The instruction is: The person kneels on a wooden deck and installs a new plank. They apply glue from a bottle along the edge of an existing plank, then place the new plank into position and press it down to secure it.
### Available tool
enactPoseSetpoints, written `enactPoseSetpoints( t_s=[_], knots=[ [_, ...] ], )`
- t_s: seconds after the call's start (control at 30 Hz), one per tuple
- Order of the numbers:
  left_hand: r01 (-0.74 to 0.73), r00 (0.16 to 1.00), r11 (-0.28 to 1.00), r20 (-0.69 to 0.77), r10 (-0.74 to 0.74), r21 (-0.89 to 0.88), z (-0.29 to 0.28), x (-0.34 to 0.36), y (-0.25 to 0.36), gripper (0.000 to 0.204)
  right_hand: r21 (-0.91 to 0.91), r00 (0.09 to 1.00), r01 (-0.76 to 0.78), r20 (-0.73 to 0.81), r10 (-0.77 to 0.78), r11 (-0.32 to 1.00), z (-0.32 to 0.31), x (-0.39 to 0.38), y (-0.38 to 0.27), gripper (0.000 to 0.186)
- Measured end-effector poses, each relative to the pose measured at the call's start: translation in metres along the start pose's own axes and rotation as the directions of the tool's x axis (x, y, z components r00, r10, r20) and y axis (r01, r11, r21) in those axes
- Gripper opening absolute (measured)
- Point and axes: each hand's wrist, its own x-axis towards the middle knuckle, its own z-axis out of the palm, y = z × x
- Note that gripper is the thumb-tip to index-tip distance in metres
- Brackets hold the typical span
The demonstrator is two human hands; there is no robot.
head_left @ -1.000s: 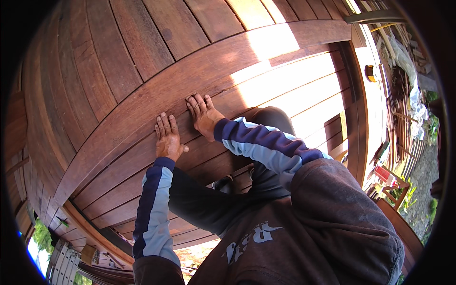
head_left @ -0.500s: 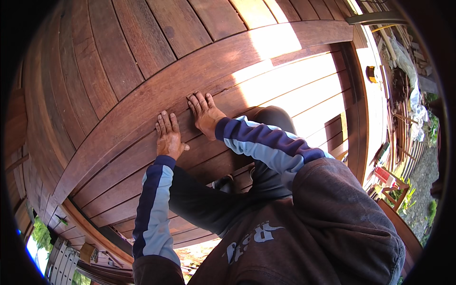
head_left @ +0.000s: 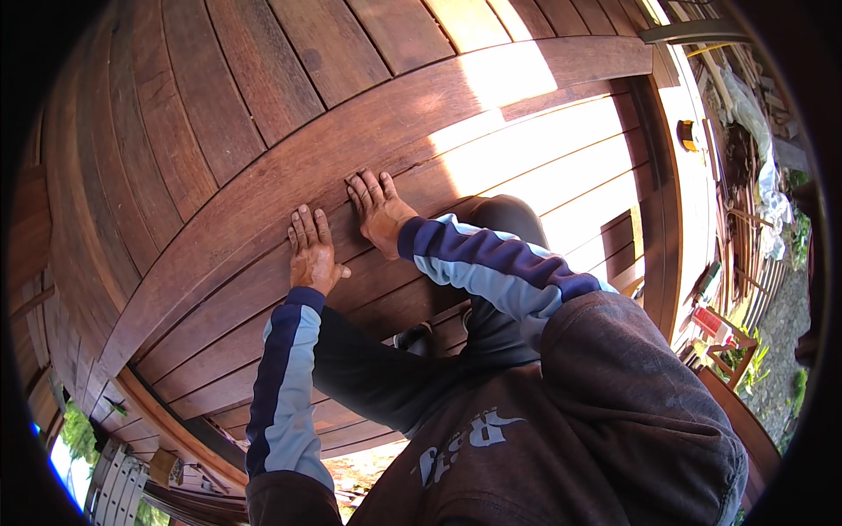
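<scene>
Both palms lie flat on reddish-brown wooden boards. My left hand is open, its fingers together and stretched forward, thumb out to the right. A little farther forward and to the right, my right hand also rests open, fingers slightly spread. Its fingertips touch the near edge of the long raised border board, which curves across the view. Nothing is held in either hand. Under my arms are my bent legs in dark trousers, partly hiding the boards.
Beyond the border, more planks run away from me. Bright sunlight falls on the boards to the right. A yellow-and-black tape measure sits on the right ledge. Past it are stacked timber, plastic sheeting and a red-and-white container.
</scene>
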Motion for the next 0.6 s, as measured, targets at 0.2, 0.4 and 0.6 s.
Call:
enactPoseSetpoints(
  t_s=[0.2, 0.4, 0.6],
  knots=[
    [0.004, 1.0, 1.0, 0.001, -0.004, 0.017, 0.0005, 0.0003, 0.0002, 0.125, 0.011, 1.0, -0.006, -0.019, 0.006, 1.0, 0.0006, -0.0004, -0.0003, 0.095],
    [0.009, 1.0, 1.0, -0.004, -0.009, 0.026, 0.0001, 0.0004, 0.0006, 0.126, 0.019, 1.0, -0.01, -0.009, 0.01, 1.0, 0.0001, -0.0001, -0.0005, 0.094],
    [0.005, 1.0, 1.0, -0.01, -0.005, 0.026, 0.0014, 0.0005, 0.0003, 0.126, 0.027, 0.999, -0.019, -0.044, 0.02, 0.999, 0.0045, 0.0005, -0.0015, 0.092]
  ],
)
